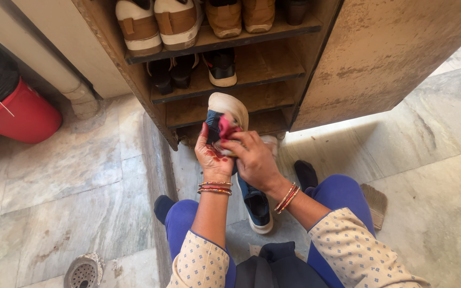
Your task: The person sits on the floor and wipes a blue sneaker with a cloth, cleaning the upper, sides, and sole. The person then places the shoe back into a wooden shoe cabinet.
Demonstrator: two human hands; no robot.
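Note:
My left hand (212, 154) grips a dark blue sneaker with a cream sole (227, 105), held toe-up in front of the wooden shoe rack (241, 66). My right hand (253, 159) presses a pink and white cloth (227, 128) against the shoe's upper. Bangles circle both wrists. On the floor below my hands lies a second blue sneaker (257, 208), between my knees in blue trousers.
The rack's upper shelves hold tan and white shoes (158, 24) and black shoes (220, 66). A red bin with a black bag (20, 114) stands at left beside a pipe. A floor drain (84, 271) sits near left. A small broom (374, 202) lies by my right knee.

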